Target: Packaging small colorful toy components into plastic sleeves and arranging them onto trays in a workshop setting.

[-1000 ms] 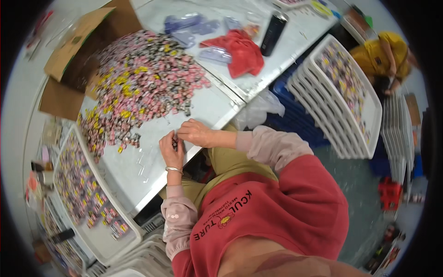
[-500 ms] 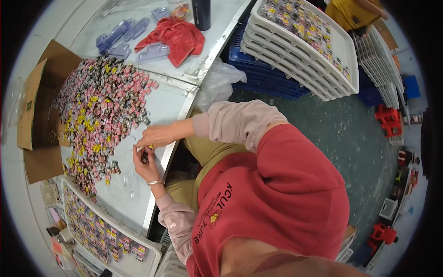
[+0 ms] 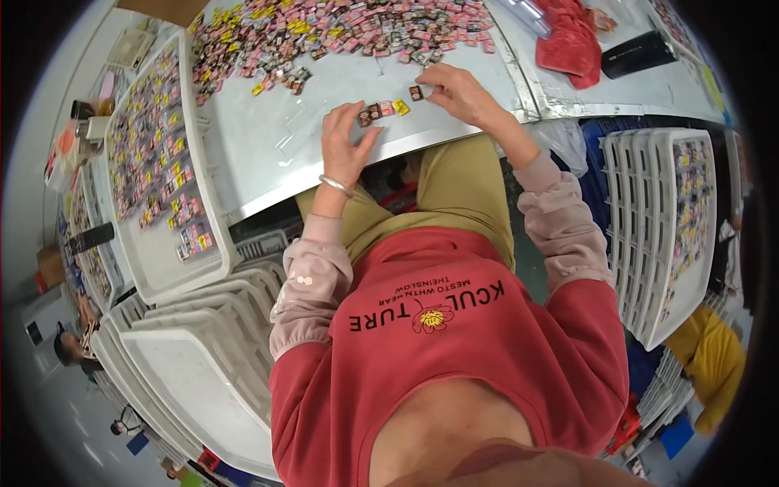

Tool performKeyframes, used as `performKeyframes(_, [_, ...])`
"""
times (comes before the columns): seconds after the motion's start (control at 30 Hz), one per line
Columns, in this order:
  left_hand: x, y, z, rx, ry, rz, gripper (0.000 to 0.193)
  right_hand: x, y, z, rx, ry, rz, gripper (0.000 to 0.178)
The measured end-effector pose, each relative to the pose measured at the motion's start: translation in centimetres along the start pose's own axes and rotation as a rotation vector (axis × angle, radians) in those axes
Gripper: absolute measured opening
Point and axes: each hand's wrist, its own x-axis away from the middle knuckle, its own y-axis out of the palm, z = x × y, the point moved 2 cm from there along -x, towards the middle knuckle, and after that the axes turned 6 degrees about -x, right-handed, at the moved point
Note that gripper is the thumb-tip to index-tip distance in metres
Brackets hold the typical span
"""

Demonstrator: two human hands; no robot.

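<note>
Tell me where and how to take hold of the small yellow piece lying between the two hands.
Best pinched, I'd judge, by its near and far edges, coming from above on the side nearest the body: the yellow piece is small and blocky, with a pinkish piece close on its left and a dark piece to its right.

A pale tabletop (image 3: 243,178) stretches across the far side of a workroom, a seam crossing it toward the right. A whitish wall (image 3: 77,69) stands at far left. Stacked white trays (image 3: 187,365) fill the near left; a strip of greenish-grey floor (image 3: 527,253) shows at right.
</note>
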Motion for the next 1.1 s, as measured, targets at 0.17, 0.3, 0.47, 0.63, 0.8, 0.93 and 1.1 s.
performKeyframes(0.17, [-1.2,2.3,2.3,-0.215,0.028,0.036,0.049,0.1,2.8,0.1,0.124,0.025,0.053,0.038])
performKeyframes(0.3, [-1.6,3.7,2.2,-0.254,-0.017,-0.011,0.035,0.2,3.0,0.3,0.037,-0.028,0.015,0.041])
performKeyframes(0.47, [-1.9,4.2,1.1,-0.143,0.006,-0.004,0.030,0.0,3.5,0.0,-0.091,-0.049,0.070,0.041])
performKeyframes(0.63, [-2.2,3.8,0.9,-0.099,0.030,0.017,0.027,0.1,3.1,0.3,-0.153,0.062,0.039,0.040])
performKeyframes(0.8, [-2.2,3.7,0.5,0.004,0.016,-0.047,0.027,0.1,3.5,-0.9,0.001,-0.021,0.006,0.044])
performKeyframes(0.93, [-1.3,1.6,1.0,0.190,-0.041,-0.046,0.040,-0.5,1.1,-0.8,-0.162,-0.001,-0.024,0.049])
performKeyframes(1.1, [1.7,-2.1,1.8,-0.036,-0.037,0.055,0.041,-9.5,-3.5,2.9,-0.114,-0.013,0.247,0.021])
